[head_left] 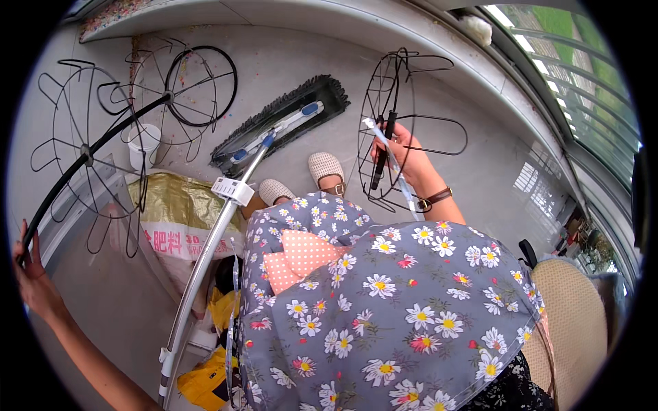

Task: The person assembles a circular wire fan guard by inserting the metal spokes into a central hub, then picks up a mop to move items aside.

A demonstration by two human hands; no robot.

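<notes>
My right hand (404, 161) grips a short black rod and a pale strip against a round black wire frame (391, 103) that stands upright on the grey floor in front of my feet. My left hand (31, 281), far out at the left edge, holds the lower end of a long black pole (89, 154) that carries two round wire racks (185, 85) tilted upward. A grey flowered apron (397, 301) with an orange dotted bow covers my lap.
A flat mop (281, 123) lies on the floor, its silver handle (205, 267) leaning toward me. A white cup (144, 140), a gold-and-white sack (175, 212) and yellow bags (205, 383) sit at left. A wicker chair (572, 322) stands at right beside windows.
</notes>
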